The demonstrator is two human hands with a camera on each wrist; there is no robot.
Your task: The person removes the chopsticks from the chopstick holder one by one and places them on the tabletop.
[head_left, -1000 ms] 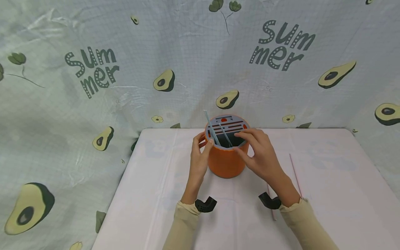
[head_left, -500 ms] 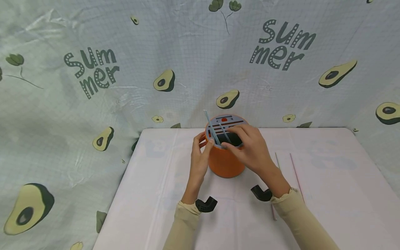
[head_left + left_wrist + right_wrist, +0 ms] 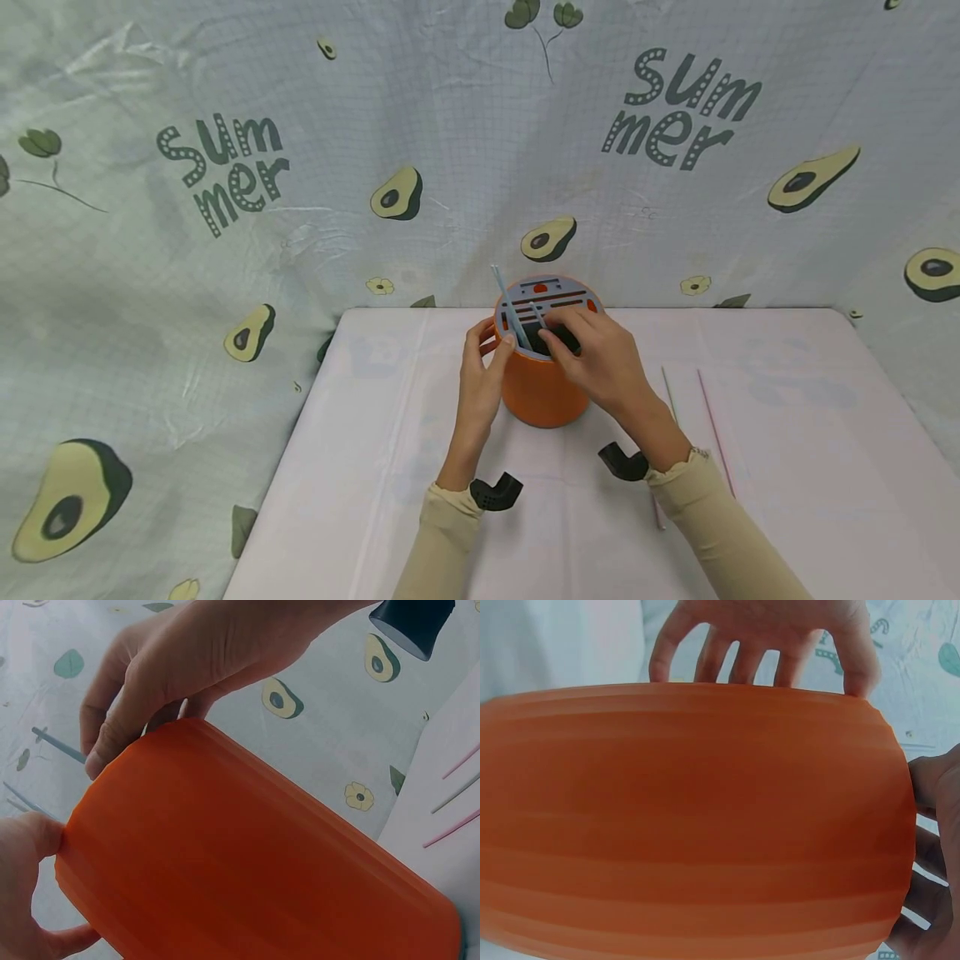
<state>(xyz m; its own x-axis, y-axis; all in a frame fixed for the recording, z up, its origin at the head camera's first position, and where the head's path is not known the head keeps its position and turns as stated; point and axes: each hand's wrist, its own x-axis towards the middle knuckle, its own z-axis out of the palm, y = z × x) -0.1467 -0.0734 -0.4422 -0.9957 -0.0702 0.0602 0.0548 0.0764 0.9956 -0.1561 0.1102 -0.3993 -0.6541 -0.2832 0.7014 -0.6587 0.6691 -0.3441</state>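
Observation:
An orange round container (image 3: 543, 396) stands upright with a grey slotted insert (image 3: 517, 293) at its top and a dark opening at the near side. Two thin light-blue sticks rise from it: one stick (image 3: 501, 287) leans left, the other stick (image 3: 535, 312) stands beside my right fingers. My left hand (image 3: 480, 383) grips the container's left side near the rim, thumb at the front. Thumb and forefinger of my right hand (image 3: 607, 358) pinch the second stick over the opening. In the right wrist view the orange wall (image 3: 690, 810) hides the fingertips of my right hand (image 3: 945, 855).
Right of the container, thin sticks lie on the white table (image 3: 405, 467): a pink stick (image 3: 716, 425), a green stick (image 3: 669, 392) partly under my forearm, and another pink stick (image 3: 657, 510). Behind the table hangs an avocado-print sheet (image 3: 465, 167).
My right hand has moved left over the opening, and its thumb and forefinger have closed on the second blue stick. The left hand keeps its grip; the container has not moved.

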